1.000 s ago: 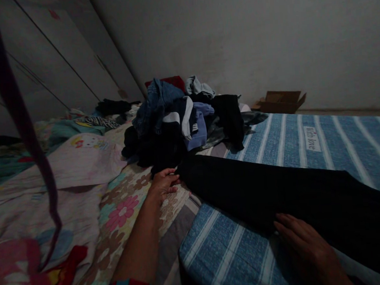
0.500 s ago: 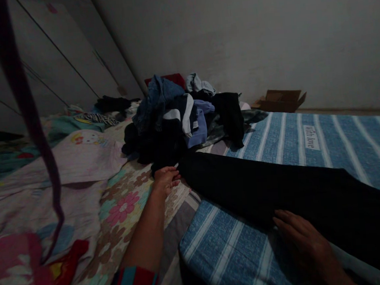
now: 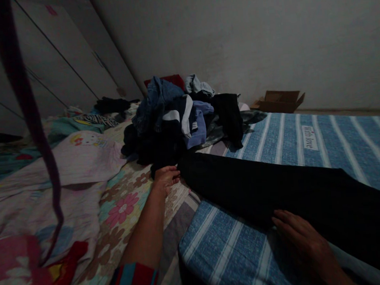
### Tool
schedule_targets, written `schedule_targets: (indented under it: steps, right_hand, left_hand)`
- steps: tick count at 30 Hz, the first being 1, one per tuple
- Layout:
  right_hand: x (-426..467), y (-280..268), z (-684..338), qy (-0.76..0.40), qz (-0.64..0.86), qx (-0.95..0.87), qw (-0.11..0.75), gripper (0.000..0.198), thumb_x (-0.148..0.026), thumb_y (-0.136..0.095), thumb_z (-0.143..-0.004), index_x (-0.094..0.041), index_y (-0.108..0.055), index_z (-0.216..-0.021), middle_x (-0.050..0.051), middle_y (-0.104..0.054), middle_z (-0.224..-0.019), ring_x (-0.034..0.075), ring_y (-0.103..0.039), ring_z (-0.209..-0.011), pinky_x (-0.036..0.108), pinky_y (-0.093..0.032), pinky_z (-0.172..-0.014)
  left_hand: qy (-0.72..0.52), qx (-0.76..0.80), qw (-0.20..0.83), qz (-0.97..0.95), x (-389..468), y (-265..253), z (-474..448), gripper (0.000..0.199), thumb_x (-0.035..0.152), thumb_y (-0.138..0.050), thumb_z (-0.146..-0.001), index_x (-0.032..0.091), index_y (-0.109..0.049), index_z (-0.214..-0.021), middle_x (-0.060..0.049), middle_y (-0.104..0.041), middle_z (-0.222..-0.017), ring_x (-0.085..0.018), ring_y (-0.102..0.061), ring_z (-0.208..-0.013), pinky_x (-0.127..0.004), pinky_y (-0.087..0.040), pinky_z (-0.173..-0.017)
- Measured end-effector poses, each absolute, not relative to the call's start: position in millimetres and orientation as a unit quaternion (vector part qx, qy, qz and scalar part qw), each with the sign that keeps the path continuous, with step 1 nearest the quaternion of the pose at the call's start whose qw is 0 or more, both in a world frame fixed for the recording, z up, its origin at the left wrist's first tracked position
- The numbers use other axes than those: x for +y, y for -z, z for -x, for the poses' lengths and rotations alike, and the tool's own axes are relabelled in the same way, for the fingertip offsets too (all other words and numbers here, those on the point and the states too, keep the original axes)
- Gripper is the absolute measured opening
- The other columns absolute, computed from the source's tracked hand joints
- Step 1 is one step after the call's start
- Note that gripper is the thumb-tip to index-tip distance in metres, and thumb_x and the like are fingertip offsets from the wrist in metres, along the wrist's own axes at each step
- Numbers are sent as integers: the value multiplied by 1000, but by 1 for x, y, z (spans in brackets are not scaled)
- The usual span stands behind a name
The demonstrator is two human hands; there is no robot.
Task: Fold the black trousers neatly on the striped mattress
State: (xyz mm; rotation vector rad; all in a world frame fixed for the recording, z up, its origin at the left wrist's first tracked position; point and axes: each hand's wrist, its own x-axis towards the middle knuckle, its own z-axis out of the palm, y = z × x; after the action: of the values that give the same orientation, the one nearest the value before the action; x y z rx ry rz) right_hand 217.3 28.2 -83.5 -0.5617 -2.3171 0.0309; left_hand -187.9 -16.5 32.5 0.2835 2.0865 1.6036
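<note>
A pair of black trousers (image 3: 262,185) lies stretched across the striped blue bedding, from the middle to the lower right. My left hand (image 3: 167,178) is at the narrow far end of the leg, its fingers drawn together at the hem. Part of that grip is hidden. Along the near edge of the cloth rests my right hand (image 3: 299,232), fingers extended and lying flat on the fabric. A light grey strip of cloth shows beneath the trousers beside my right wrist.
A heap of mixed clothes (image 3: 168,113) rises just beyond my left hand. Pale pink garments (image 3: 82,162) lie at left on a floral sheet (image 3: 123,209). A dark purple strap (image 3: 36,115) hangs in front at left. A cardboard box (image 3: 280,101) stands by the wall.
Almost nothing differs. Both hands keep their places on the black trousers, and the view has shifted very slightly.
</note>
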Motion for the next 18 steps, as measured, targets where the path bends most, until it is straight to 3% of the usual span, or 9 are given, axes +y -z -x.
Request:
schedule_targets:
  steps: [7,14,18]
  right_hand:
    - [28,89,-220,-11,221,-911,349,34,-16,-37,-90,-18,-59,-115,9,-63,-118,23,-59,-109,37,-51,-87]
    - [27,82,-217,-8,218,-902,373,31,-17,-37,-92,-18,-60,-112,10,-65,-113,22,-61,-104,35,-52,-83]
    - [27,82,-217,-17,223,-902,370,31,-15,-37,-91,-17,-60,-112,10,-65,-114,22,-60,-106,37,-52,-85]
  left_hand:
    - [-597,763,223,-108,-16,-30,196,25,1,-69,-50,13,-60,-70,0,-59,-60,-10,-58,-49,-16,-39,-42]
    - [-563,799,164,-133,-14,-18,200,22,5,-59,-52,15,-60,-72,6,-50,-49,-6,-42,-35,-17,-31,-38]
    - [-521,829,122,-161,-10,-15,199,21,6,-54,-53,16,-60,-70,5,-51,-50,-8,-43,-37,-19,-31,-39]
